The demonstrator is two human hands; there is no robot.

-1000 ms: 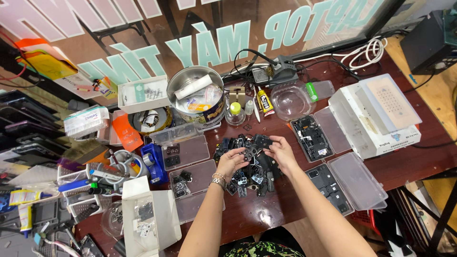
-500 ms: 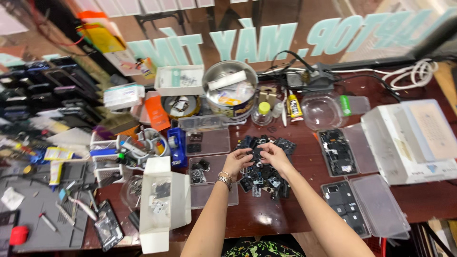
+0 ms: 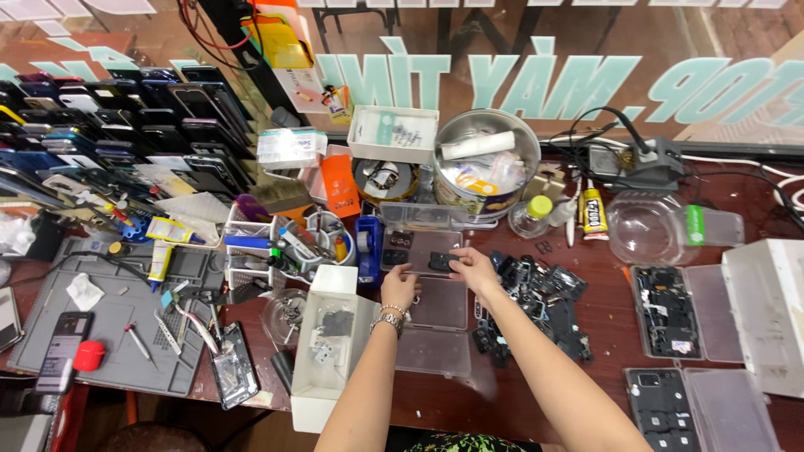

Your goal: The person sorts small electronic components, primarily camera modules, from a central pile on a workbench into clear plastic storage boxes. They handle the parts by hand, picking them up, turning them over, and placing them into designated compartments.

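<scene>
Right hand (image 3: 471, 266) pinches a small black part (image 3: 441, 261) over the clear tray (image 3: 423, 253); left hand (image 3: 399, 286), loosely open, should steady it.

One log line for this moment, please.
left hand: resting on clear tray | right hand: placing black part | parts pile: right

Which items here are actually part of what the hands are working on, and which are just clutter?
In hand:
left hand on the clear flat tray
right hand holding a small black part over that tray
pile of black parts beside the right hand

Lying about:
metal pot
glue tube
grey work mat
white open box
</scene>
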